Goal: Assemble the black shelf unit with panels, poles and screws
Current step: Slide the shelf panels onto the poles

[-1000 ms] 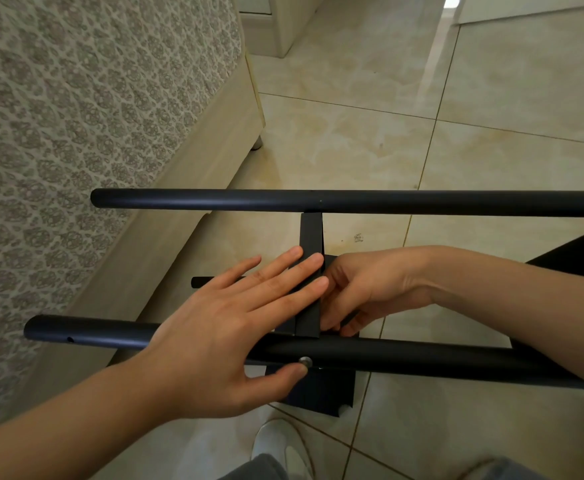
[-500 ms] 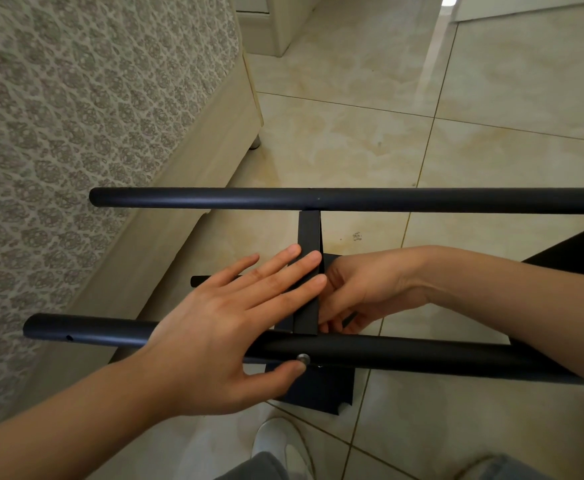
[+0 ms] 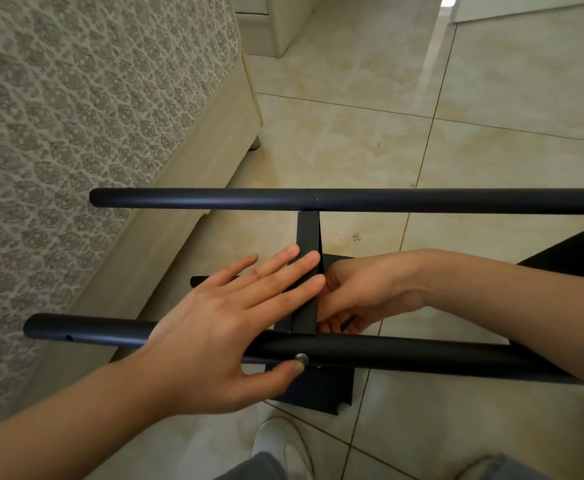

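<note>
Now the left hand [image 3: 221, 327] is lying flat on the panel [image 3: 307, 237], thumb pressing the screw [image 3: 302, 358] into the near pole [image 3: 404, 355]; the right hand [image 3: 363, 292] is curling behind the panel, grip unclear. Square, steady pressure should be seating it.

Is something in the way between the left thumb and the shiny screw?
Nothing visible. The left hand lies across the near pole, and its thumb tip sits right beside the screw.
</note>
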Demonstrator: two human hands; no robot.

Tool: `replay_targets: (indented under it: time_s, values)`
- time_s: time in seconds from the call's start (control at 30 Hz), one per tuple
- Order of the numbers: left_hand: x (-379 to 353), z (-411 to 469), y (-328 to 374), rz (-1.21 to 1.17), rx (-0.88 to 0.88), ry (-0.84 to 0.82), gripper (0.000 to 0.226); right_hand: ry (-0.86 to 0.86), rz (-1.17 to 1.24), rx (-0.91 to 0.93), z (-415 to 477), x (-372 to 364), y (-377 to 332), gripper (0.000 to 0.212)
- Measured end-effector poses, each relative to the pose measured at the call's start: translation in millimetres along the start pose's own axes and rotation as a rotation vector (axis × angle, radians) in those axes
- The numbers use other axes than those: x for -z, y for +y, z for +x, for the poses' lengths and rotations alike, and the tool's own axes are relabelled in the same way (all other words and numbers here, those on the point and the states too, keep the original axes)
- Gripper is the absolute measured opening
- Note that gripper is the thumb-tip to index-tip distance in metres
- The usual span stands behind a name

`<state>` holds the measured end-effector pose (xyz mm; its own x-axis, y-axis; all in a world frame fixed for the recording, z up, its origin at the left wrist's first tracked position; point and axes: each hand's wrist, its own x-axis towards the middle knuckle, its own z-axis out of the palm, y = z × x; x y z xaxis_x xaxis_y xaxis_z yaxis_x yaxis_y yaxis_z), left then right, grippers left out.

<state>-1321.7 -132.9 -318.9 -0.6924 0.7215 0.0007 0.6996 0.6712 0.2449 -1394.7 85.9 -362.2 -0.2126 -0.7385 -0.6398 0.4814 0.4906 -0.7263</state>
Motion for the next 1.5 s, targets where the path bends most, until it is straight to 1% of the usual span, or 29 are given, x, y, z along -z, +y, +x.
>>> replay_targets:
  time_s: [0.17,0.47,0.6,0.73,0.83,0.97,1.17,1.4,1.5]
  values:
    - [0,1,0,-0.001,-0.006,0.006,0.075,-0.04,-0.002,0.024,-4,4,-2,0.011]
    - [0,1,-1,0.0,-0.015,0.014,0.075,-0.004,0.0,-0.02,3,-2,4,0.015]
    - [0,3,-1,0.003,-0.014,0.012,0.075,-0.044,0.021,-0.011,-2,5,1,0.013]
    - [1,4,0,0.004,-0.012,0.011,0.075,-0.038,0.001,0.0,-3,8,2,0.021]
    - [1,2,0,-0.001,-0.01,0.01,0.074,-0.018,0.027,0.022,0,5,2,0.017]
    - [0,2,0,0.002,-0.013,0.015,0.074,-0.042,0.067,0.042,-3,6,0,0.01]
    - [0,2,0,0.006,-0.013,0.014,0.075,0.012,0.005,0.021,-1,4,0,0.011]
    - [0,2,0,0.009,-0.014,0.021,0.074,-0.063,0.052,0.031,-3,7,0,0.008]
    - [0,3,0,0.01,-0.014,0.02,0.075,-0.028,-0.002,0.009,-2,9,2,0.011]
